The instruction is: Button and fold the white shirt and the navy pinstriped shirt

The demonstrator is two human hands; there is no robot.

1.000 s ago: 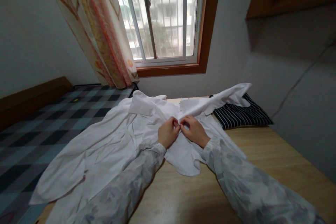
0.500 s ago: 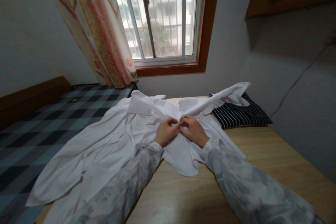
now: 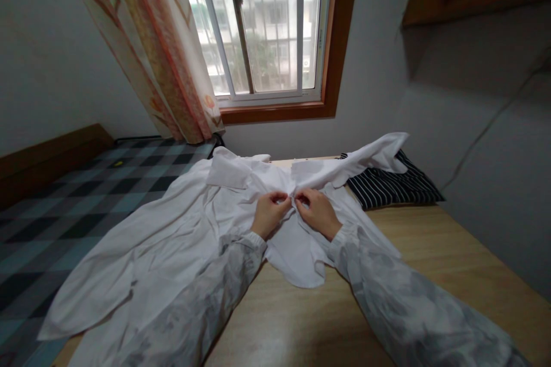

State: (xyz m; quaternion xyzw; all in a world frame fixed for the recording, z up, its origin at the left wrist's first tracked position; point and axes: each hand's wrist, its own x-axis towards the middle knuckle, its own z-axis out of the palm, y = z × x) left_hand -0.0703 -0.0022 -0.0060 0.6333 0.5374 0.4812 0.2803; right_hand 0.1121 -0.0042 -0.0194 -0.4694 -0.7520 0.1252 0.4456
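Observation:
A white shirt [image 3: 172, 241] lies spread and wrinkled over a wooden table, one sleeve reaching to the lower left and another part stretched to the upper right. My left hand [image 3: 272, 212] pinches the shirt's cloth near its middle, thumb and fingertips together. Close beside it, my right hand [image 3: 317, 211] pinches the cloth as well, its fingertips a small gap from the left ones. Any button between the fingers is too small to make out. Both forearms, in grey patterned sleeves, rest low over the shirt and table.
The wooden table [image 3: 297, 321] shows bare in front and at right. A black striped cloth [image 3: 383, 190] lies under the shirt's right end. At left is a bed with a checked cover [image 3: 38, 229]. A curtain [image 3: 159, 51] and window [image 3: 271, 28] are behind.
My fingertips have drawn slightly apart, the left hand shifting a little left. Both hands still pinch the shirt, which lies nearly the same.

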